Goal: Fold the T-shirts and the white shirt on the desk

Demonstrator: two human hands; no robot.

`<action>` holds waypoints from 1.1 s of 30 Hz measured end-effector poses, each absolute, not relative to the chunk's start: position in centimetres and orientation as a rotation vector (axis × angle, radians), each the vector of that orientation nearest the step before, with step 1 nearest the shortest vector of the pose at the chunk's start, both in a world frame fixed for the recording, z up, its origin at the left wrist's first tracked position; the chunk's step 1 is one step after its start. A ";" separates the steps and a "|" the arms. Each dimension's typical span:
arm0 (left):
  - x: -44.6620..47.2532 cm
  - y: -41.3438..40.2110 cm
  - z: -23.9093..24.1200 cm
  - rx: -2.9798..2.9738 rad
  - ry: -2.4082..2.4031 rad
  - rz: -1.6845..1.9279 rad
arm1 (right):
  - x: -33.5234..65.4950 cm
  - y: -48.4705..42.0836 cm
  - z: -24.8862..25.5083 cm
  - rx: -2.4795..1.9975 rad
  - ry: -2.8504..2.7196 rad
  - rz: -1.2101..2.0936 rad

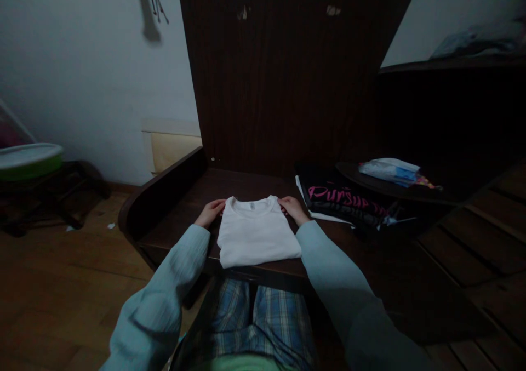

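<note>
Folded white shirt (255, 237) on dark bench (181, 212), front edge. Left hand (210, 213) its 10 o'clock, right hand (294, 209) 2, fingers clamped on shoulders. Dark panel (283, 80) 12, black clothes (337, 193) 2:30, pale wall (98, 80) 10:30.

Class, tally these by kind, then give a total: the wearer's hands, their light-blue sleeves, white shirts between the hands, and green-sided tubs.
Left hand and right hand: 2
Left sleeve and right sleeve: 2
Folded white shirt: 1
Green-sided tub: 1
Total: 6

Two hands (210, 213) (293, 209), two sleeves (160, 289) (332, 267) and one white shirt (258, 234) show. One green basin (30, 168) and one worktop (176, 217) are visible too.
</note>
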State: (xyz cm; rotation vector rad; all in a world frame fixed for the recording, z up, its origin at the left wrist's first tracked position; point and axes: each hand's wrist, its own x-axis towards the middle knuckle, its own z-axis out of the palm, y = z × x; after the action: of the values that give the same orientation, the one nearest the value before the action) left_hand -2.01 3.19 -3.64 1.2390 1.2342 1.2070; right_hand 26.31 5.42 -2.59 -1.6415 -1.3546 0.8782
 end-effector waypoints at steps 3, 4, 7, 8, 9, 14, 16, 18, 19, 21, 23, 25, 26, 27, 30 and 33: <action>-1.7 3.4 -3.8 1.320 1.285 1.223 | 25.8 5.3 -3.1 -1.669 -1.410 0.714; -1.6 3.5 -3.9 1.346 1.294 1.233 | 25.7 5.1 -3.4 -1.677 -1.448 0.635; -1.4 3.6 -3.9 1.394 1.299 1.238 | 25.6 4.5 -4.0 -1.694 -1.557 0.441; -1.4 3.6 -3.9 1.389 1.293 1.234 | 25.6 4.4 -4.1 -1.696 -1.573 0.414; -1.3 3.5 -3.9 1.374 1.283 1.235 | 25.6 4.3 -4.1 -1.698 -1.584 0.396; -1.1 3.5 -3.8 1.267 1.227 1.250 | 25.5 4.5 -4.3 -1.697 -1.618 0.359; -1.0 3.4 -3.8 1.265 1.211 1.239 | 25.5 4.6 -4.4 -1.694 -1.619 0.349; -0.9 3.4 -3.8 1.276 1.206 1.232 | 25.5 4.6 -4.5 -1.693 -1.618 0.340; -0.9 3.3 -3.7 1.281 1.211 1.234 | 25.6 4.7 -4.5 -1.692 -1.619 0.339; -0.8 3.3 -3.7 1.285 1.265 1.253 | 25.6 4.8 -4.7 -1.688 -1.624 0.340; -0.8 3.4 -3.7 1.284 1.351 1.286 | 25.7 4.8 -4.7 -1.689 -1.624 0.342; -0.7 3.6 -3.8 1.281 1.426 1.307 | 25.7 4.9 -4.8 -1.690 -1.621 0.339; -0.7 3.7 -3.8 1.282 1.449 1.308 | 25.7 4.8 -4.8 -1.688 -1.619 0.339; -0.6 3.8 -3.9 1.285 1.465 1.305 | 25.7 4.8 -4.8 -1.686 -1.616 0.342; -0.3 4.1 -4.1 1.297 1.499 1.289 | 25.7 4.8 -4.7 -1.671 -1.606 0.358; -0.2 4.0 -4.2 1.298 1.475 1.288 | 25.7 4.8 -4.8 -1.658 -1.599 0.372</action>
State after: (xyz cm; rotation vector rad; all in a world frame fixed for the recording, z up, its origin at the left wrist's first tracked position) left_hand -0.16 4.04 -4.17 1.2984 1.4751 1.2877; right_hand 25.68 4.80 -4.75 -1.6578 -1.5989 0.3722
